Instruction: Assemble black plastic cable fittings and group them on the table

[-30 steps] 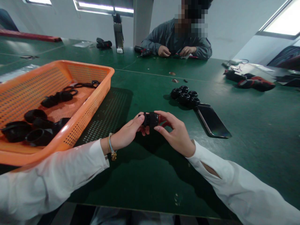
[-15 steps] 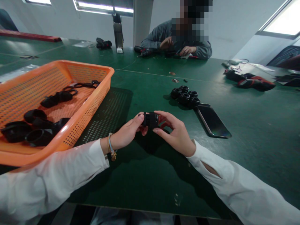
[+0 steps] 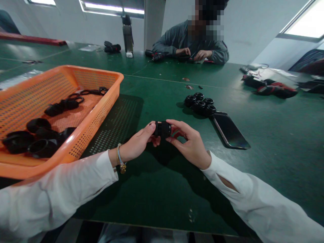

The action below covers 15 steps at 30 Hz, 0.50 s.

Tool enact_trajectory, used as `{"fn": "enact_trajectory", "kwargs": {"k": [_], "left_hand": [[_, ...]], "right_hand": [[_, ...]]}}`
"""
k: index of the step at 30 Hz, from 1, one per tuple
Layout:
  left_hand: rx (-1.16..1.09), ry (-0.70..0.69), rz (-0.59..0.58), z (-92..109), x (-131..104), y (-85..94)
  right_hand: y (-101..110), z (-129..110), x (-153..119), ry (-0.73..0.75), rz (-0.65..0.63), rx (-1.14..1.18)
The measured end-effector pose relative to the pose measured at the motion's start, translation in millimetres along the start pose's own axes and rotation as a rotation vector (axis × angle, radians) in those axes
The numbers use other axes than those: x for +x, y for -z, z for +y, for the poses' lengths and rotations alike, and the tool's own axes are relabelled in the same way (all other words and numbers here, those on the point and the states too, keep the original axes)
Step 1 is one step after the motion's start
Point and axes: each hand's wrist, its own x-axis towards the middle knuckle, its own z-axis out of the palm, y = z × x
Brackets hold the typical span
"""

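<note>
Between my hands, above the green table [image 3: 152,199], is a black cylindrical part [image 3: 162,129] with ridges and a wider rounded right end. My left hand [image 3: 141,136] grips its left end, thumb on top. With fingertips and thumb, my right hand [image 3: 186,140] pinches the rounded right end. Beyond the right hand lies a cluster of several black ring-shaped pieces [image 3: 199,104]. A dark smartphone [image 3: 230,131] rests to the right, its corner close to these pieces. Fingers partly cover the part, so its exact kind cannot be made out.
An orange perforated basket [image 3: 101,116] stands at the left, with several black plastic parts [image 3: 43,146] inside. Across the table a person [image 3: 174,37] in grey sits near a power drill [image 3: 157,55]. Black-and-red tools [image 3: 275,88] lie at the far right.
My hands and the black cylindrical part stay almost in place, with only a slight shift of the right fingers. The person opposite has lowered one hand toward the table.
</note>
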Motion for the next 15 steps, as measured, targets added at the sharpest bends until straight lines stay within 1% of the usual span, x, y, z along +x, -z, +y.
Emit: {"fn": "enact_trajectory", "kwargs": {"k": [15], "left_hand": [[-0.008,-0.021,-0.022,-0.3,0.4,-0.3]], "right_hand": [[0.1,-1.7,0.2,-0.018,-0.004,0.001]]}}
